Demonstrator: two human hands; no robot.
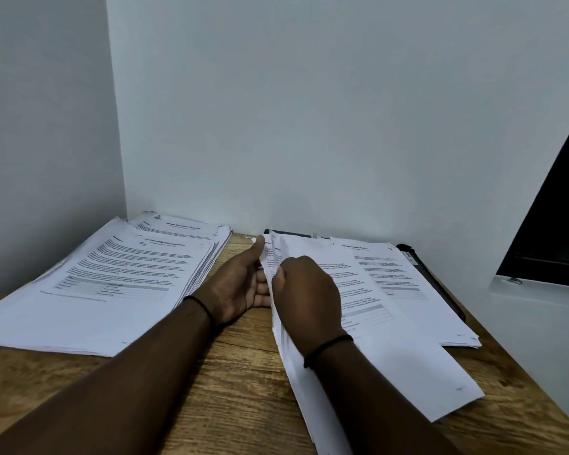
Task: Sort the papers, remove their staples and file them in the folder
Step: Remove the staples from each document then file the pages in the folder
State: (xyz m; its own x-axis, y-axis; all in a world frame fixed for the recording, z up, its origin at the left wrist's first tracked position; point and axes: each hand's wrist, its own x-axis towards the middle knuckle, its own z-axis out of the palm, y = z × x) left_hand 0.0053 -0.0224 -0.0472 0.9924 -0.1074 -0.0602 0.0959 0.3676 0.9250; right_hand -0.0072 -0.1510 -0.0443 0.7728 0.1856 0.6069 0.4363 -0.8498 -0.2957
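A set of printed papers [391, 353] stands tilted on its long edge at the middle of the wooden table [237, 382]. My left hand [240, 284] holds its left side, thumb up at the top corner and fingers behind the sheets. My right hand [306, 290] pinches the upper left edge of the sheets with curled fingers. A dark folder [437, 280] lies under another pile of papers [404, 280] at the right. No staple is visible.
A large stack of printed papers [112, 284] covers the left of the table, with a second stack [184, 228] behind it against the wall. A white wall closes the back and left. A dark panel [552, 224] stands at the right.
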